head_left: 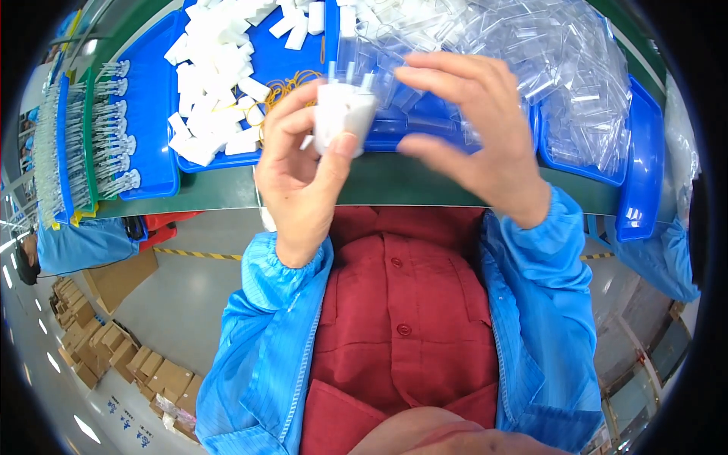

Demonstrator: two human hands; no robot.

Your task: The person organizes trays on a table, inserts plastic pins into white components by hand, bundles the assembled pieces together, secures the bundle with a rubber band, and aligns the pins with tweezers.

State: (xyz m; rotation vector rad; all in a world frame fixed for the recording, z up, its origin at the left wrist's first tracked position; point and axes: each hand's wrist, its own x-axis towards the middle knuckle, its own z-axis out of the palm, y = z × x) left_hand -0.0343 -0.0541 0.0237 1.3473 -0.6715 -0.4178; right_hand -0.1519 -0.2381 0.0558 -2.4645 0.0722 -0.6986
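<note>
My left hand (299, 178) grips a white bundle (350, 106), seemingly several small white pieces, between thumb and fingers, held upright above the bench's front edge. Short pale tube-like ends stick up from its top; the exact kind I cannot make out. To its right hovers my right hand (493, 129), open, thumb and fingers spread and apart from the bundle. Behind the left hand, yellow rubber bands (292, 87) lie among loose white blocks (220, 76) in a blue tray (284, 53). Thin transparent plastic sleeves (553, 53) are heaped behind the right hand.
The green bench (220, 189) holds another blue tray (152, 152) at left, beside a rack (83, 136) of thin transparent parts. An upright blue bin (641, 167) stands at the right end. Cardboard boxes (163, 375) sit on the floor. Blue-sleeved people (83, 246) are at both sides.
</note>
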